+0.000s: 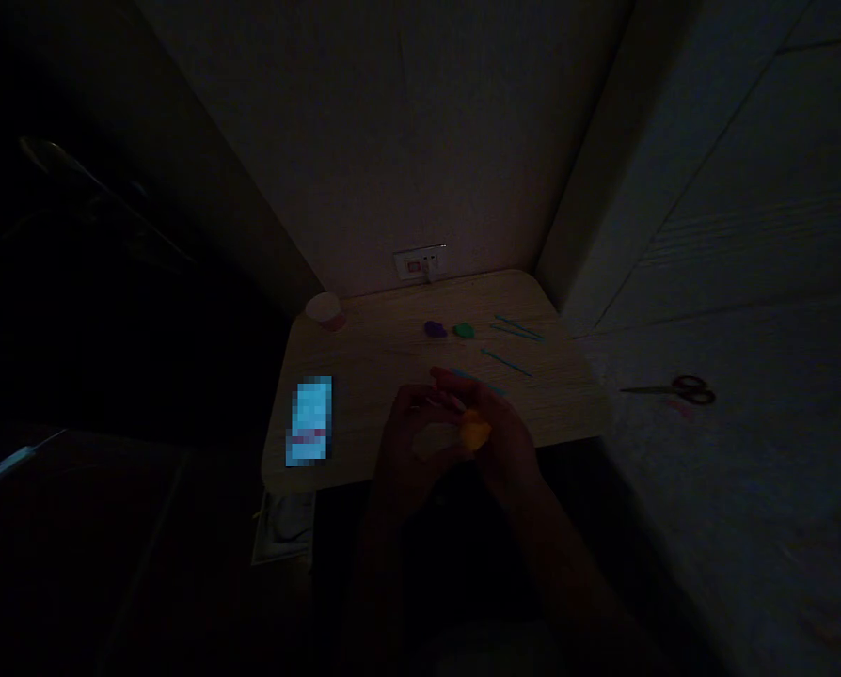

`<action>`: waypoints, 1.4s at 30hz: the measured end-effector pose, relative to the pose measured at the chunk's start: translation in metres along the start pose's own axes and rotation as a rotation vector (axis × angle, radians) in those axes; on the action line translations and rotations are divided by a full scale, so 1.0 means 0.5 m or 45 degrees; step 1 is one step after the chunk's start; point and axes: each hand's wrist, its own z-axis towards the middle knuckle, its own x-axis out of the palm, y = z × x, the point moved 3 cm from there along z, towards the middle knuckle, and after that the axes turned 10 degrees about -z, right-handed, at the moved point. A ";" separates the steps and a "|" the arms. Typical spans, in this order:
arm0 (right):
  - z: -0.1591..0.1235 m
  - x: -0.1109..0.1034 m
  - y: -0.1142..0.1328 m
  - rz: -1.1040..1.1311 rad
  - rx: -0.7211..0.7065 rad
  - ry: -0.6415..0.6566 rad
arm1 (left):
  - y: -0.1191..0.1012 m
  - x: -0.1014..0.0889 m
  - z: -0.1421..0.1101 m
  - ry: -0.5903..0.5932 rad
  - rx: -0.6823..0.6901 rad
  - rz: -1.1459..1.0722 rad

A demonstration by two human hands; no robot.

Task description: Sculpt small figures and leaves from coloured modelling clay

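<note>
In the dim head view, my right hand [511,442] is curled around a small orange lump of what looks like modelling clay [475,431]. My left hand [407,442] comes in from the other side, its thumb and fingers bent in a ring with the tips against the lump. Both hands are over the front edge of a small wooden table [378,367]. Beyond them lie a purple lump [435,329] and a green lump [464,331], close together but apart. Shadow hides the exact finger contacts.
Several thin teal sticks [507,362] lie at the table's right. A lit phone [309,421] is at the left, with a pale cup [325,310] behind it. Scissors [681,390] rest on the pale surface at right. A wall socket [420,262] is behind the table.
</note>
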 end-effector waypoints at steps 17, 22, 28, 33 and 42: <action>-0.013 0.014 0.020 -0.435 -0.348 0.206 | 0.014 0.029 -0.004 -0.279 -0.270 -0.605; -0.020 0.022 0.019 -0.318 -0.192 0.189 | 0.006 0.034 0.000 -0.280 -0.317 -0.614; -0.022 0.025 0.017 -0.375 -0.172 0.179 | 0.009 0.035 -0.006 -0.363 -0.387 -0.658; -0.017 0.020 0.014 -0.531 -0.261 0.064 | 0.031 0.028 -0.005 -0.636 -0.393 -0.735; -0.004 0.000 -0.004 -0.614 -0.144 -0.105 | 0.046 0.028 -0.008 -0.782 -0.418 -0.809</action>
